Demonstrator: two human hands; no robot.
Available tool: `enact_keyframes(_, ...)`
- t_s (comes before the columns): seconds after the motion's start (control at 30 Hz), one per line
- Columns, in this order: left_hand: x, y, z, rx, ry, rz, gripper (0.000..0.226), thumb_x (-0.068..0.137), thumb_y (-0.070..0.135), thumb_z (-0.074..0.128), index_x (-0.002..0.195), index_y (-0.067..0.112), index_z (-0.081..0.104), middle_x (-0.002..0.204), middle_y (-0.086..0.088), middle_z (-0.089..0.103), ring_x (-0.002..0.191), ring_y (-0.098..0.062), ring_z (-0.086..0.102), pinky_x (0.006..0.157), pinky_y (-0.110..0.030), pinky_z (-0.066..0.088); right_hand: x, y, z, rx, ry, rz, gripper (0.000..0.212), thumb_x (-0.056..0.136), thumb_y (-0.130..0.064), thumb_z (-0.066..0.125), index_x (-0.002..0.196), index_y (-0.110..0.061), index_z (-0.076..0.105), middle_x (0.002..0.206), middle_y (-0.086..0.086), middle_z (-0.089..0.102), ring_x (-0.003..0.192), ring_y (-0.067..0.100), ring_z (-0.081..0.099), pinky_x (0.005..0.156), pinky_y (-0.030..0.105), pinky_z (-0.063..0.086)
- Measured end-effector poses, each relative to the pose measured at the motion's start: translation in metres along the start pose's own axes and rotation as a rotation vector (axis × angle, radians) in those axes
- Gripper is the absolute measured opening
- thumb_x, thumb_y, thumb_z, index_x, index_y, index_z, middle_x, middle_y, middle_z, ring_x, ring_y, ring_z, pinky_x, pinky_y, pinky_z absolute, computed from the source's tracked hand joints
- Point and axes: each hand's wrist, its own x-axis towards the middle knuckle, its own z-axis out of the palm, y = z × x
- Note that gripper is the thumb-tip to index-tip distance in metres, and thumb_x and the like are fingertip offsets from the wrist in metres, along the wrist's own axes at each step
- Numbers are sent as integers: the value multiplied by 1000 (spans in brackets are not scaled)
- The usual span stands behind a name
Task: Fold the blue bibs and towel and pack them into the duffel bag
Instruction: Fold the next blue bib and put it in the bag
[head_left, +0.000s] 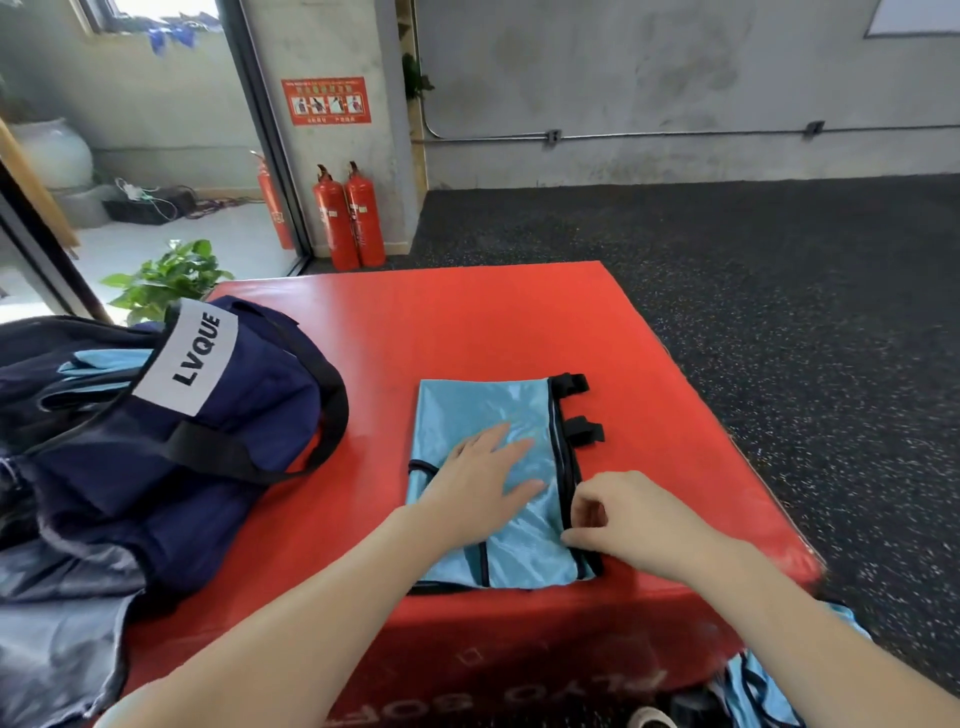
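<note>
With the left hand (485, 475) flat on the bib (483, 415) and the right hand (631, 514) pinching its black edge, a careless pull could undo the fold.

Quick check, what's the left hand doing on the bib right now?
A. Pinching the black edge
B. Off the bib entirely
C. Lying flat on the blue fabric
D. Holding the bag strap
C: the left hand lies with fingers spread flat on the bib, while the right hand pinches its black edge.

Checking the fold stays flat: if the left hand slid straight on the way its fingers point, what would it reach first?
Probably the black-trimmed right edge of the folded light blue mesh bib that the left hand presses, then its black strap tabs.
</note>
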Motion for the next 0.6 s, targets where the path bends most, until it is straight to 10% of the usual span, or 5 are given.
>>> enact_keyframes(0.2,-70,-35,-6,104,43,8,58,96,62,47,148,38,43,160,5,30,150,-19,21,121,-39,21,-21,-1,15,6,81,-188,25,92,-21,63,112,-37,63,112,-25,54,109,2,48,98,28,43)
enact_keyframes(0.4,-121,-47,0,-15,39,-75,81,81,86,37,142,35,54,153,4,42,143,-15,31,118,-29,26,-47,-12,29,53,55,-213,46,90,-62,60,128,-37,59,130,-28,48,127,-7,34,109,17,31)
enact_keyframes(0.6,-143,-39,6,-81,48,-56,55,81,39,81,132,26,64,138,10,50,132,-6,40,106,-8,21,-55,-5,52,10,102,-221,51,83,-45,77,130,-32,60,131,-23,50,127,-2,33,110,16,28)
